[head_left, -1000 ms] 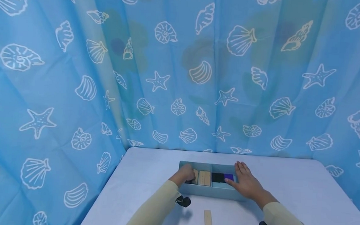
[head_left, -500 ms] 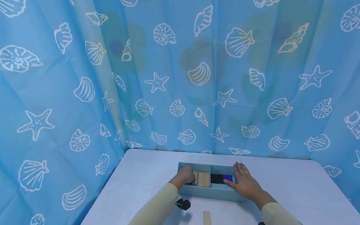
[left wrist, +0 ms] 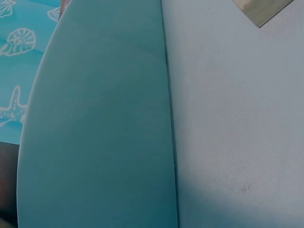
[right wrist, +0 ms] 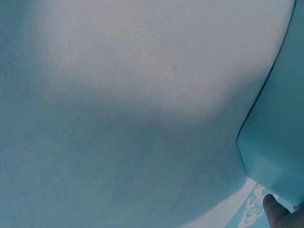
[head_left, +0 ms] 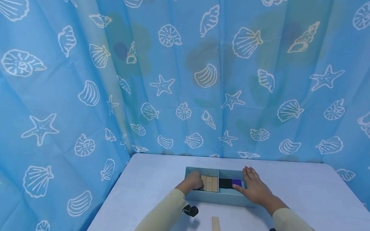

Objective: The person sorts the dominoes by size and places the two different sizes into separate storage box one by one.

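Observation:
A light blue-green box (head_left: 218, 198) with a divider stands on the table. Its left compartment holds several pale wooden blocks (head_left: 212, 183) in a row against the divider. My left hand (head_left: 194, 180) reaches into that compartment with bent fingers, gripping the leftmost block; its fingertips are hidden. In the right compartment lie a black piece (head_left: 225, 183) and a purple piece (head_left: 236, 182). My right hand (head_left: 256, 187) rests over the box's right end, fingers straight, thumb reaching inside beside the purple piece. The left wrist view shows mostly the box's outer wall (left wrist: 99, 114).
One wooden block (head_left: 216, 229) lies on the white table (head_left: 157, 166) in front of the box. A blue curtain with shell prints (head_left: 179, 94) hangs behind and to the sides. Black wrist cameras hang below both sleeves.
My left hand has shifted the leftmost wooden block right, so it now sits close against the others in the row. My right hand stays at the box's right end.

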The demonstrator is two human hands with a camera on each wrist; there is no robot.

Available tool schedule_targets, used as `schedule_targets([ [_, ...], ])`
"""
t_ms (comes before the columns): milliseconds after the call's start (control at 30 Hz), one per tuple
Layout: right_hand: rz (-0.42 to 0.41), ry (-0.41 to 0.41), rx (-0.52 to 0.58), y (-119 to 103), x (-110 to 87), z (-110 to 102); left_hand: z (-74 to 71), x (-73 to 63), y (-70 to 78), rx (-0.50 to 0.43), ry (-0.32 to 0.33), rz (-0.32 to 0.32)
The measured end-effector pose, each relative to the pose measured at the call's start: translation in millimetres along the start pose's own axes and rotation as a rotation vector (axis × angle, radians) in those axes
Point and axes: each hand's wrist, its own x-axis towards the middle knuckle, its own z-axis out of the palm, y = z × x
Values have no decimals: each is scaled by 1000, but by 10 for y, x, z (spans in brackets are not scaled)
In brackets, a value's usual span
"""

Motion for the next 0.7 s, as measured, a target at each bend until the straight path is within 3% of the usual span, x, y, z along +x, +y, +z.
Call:
schedule_targets([
  [333, -20, -21, -7, 12, 17, -43, -31, -34, 58, 50, -33, -8],
  [700, 14, -35, -3, 9, 35, -26, -79, -17, 63, -11, -34, -28],
])
